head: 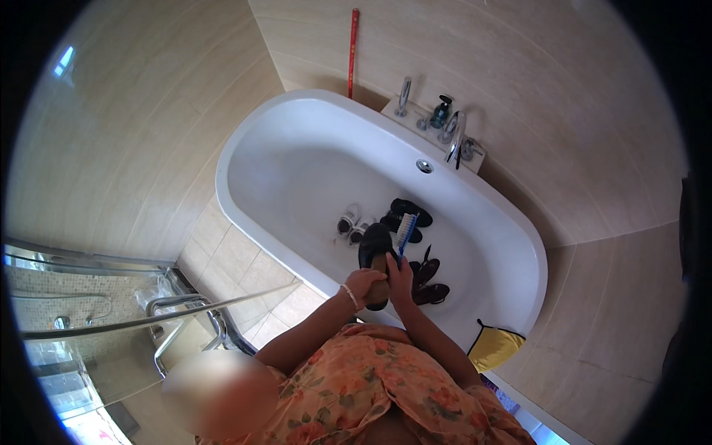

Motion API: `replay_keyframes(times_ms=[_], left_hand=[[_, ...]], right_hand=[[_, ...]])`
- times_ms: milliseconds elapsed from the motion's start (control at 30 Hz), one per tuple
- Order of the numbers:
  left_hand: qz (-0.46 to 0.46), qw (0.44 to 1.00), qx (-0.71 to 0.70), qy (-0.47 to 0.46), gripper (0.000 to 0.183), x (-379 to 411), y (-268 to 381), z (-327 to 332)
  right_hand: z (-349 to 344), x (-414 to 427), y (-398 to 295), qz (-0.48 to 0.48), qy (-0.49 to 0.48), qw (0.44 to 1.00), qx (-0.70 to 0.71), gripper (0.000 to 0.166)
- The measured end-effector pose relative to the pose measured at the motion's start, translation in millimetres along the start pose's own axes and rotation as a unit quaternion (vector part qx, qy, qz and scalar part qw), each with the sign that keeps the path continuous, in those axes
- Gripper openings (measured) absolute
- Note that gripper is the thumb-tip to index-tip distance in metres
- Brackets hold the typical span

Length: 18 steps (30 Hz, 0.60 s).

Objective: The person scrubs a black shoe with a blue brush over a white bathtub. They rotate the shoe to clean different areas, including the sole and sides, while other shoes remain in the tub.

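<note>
A black shoe (374, 239) with a brown inner lining is held over the near rim of the white bathtub, its toe pointing away from me. My left hand (364, 285), with a pale bracelet at the wrist, grips it from the left side near the opening. From the right, my right hand (399, 278) holds a blue brush (406, 231), white bristles facing left, and touches the shoe's side. Beyond, in the tub, lie grey-white sneakers (349, 218), black shoes (411, 211) and dark reddish shoes (431, 293).
The bathtub (245, 133) curves around the work. A chrome faucet (456, 133) and a pump bottle (441, 111) stand on its far ledge. A yellow cloth (497, 346) with black trim hangs over the right rim. A glass shower door with a metal handle (183, 303) is at left.
</note>
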<state>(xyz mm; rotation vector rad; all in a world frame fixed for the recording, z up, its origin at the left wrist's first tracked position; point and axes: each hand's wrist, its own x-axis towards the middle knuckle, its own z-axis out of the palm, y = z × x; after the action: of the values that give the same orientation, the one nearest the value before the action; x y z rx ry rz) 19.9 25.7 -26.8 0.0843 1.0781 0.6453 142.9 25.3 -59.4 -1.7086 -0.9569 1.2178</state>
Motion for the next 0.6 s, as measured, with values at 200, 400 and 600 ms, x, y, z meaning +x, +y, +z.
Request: replay_keyframes(times_ms=[200,400,600], left_hand=[[0.074,0.97,0.229,-0.022,0.022,2.9,-0.1,0.4],[0.139,0.874,0.465,0.033,0.028,-17.5,3.3,7.3],[0.208,0.825,0.52,0.073,0.029,-21.4,5.2,-11.1]], right_hand=[[14.8,9.1,3.4,0.049,0.044,0.992,0.106,0.036],[17.0,35.5,12.1,0.046,0.074,0.995,0.045,0.031],[23.5,35.6,12.5,0.023,0.099,0.994,-0.04,0.028]])
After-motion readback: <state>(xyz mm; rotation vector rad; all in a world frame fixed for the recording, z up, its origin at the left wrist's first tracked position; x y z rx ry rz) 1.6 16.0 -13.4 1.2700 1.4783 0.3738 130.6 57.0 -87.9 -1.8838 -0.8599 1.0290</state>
